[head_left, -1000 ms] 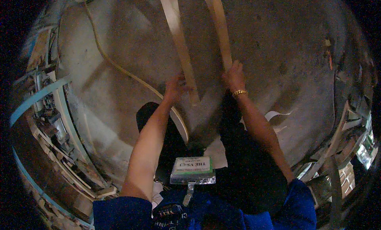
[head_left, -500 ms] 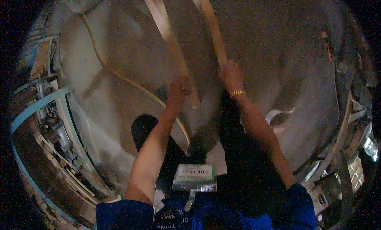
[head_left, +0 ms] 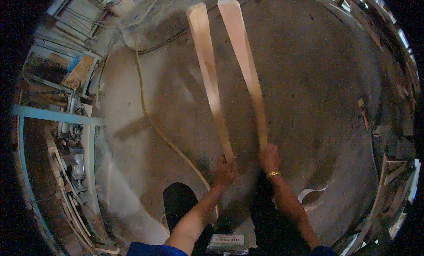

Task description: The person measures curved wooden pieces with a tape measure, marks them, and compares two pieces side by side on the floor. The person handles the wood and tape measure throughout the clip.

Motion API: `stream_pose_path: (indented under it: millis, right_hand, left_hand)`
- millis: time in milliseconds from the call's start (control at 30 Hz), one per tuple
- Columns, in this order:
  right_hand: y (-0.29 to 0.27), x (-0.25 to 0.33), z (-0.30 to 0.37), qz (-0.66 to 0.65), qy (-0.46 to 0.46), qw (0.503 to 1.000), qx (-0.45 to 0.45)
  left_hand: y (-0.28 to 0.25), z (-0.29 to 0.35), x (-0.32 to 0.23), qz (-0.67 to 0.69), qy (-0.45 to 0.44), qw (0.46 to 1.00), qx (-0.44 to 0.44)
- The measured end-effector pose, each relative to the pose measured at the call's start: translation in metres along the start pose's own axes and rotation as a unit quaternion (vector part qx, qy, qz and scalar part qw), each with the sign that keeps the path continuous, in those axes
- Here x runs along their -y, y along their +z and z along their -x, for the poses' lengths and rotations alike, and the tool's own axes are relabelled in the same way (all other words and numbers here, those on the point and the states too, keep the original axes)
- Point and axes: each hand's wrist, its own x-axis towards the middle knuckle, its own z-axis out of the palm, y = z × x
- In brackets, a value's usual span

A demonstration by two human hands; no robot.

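Two long, pale wooden pieces stretch away from me, slightly curved, each broad at the far end and narrowing toward my hands. My left hand [head_left: 226, 172] is closed around the narrow end of the left wooden piece [head_left: 207, 70]. Wrapped about the narrow end of the right wooden piece [head_left: 243, 57] is my right hand [head_left: 269, 158], with a gold bracelet [head_left: 274, 174] at its wrist. The pieces lie side by side with a gap between them. Whether their far ends touch the floor I cannot tell.
A yellowish hose [head_left: 152, 123] winds over the concrete floor [head_left: 318, 101] on the left. Beyond it stands a blue frame [head_left: 57, 117] with wood strips and metal machinery. A white bucket [head_left: 118, 3] is at the far left, and wooden framing [head_left: 388, 181] at the right.
My view has tilted up, so hands and floor appear lower and the far ends of both wooden pieces now show. Each hand still grips its piece; my left hand now appears nearer its piece's end.
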Motion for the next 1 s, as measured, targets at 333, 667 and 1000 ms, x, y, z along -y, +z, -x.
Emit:
stream_pose_path:
  millis: [333,667,1000]
  right_hand:
    - [-0.003,-0.002,0.001,0.026,-0.015,0.999,0.034]
    - [-0.007,-0.001,0.000,0.011,-0.056,0.997,0.050]
    - [-0.001,-0.007,-0.009,-0.020,-0.068,0.994,0.080]
  left_hand:
    - [0.025,0.011,-0.018,-0.066,-0.020,0.990,-0.126]
    - [0.043,0.000,-0.014,-0.088,-0.013,0.976,-0.197]
    - [0.046,-0.001,-0.006,0.001,-0.169,0.973,-0.160]
